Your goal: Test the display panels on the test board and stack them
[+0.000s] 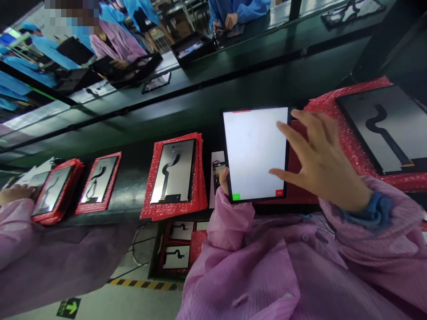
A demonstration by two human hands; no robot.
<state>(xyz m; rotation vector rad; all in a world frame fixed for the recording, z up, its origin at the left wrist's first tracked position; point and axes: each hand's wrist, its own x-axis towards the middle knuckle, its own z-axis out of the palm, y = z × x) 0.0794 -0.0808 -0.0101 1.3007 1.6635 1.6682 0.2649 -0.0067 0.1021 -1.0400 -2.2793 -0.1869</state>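
Note:
A tablet (256,153) with a lit white screen is held up in front of me. Its screen shows a green box at the bottom left, a red box at the bottom right and a short red bar along the top. My left hand (224,181) grips its lower left edge, the thumb showing and the other fingers hidden behind. Over the tablet's right side hovers my right hand (316,153), fingers spread, with the index fingertip near the screen; whether it touches I cannot tell.
Display panels with black ribbon cables lie on red bubble-wrap: one stack (178,173) left of the tablet, another (390,129) at the right. A co-worker's hand (16,194) is at the far left. Below the bench sits a crate (156,262) of panels. People work across the bench.

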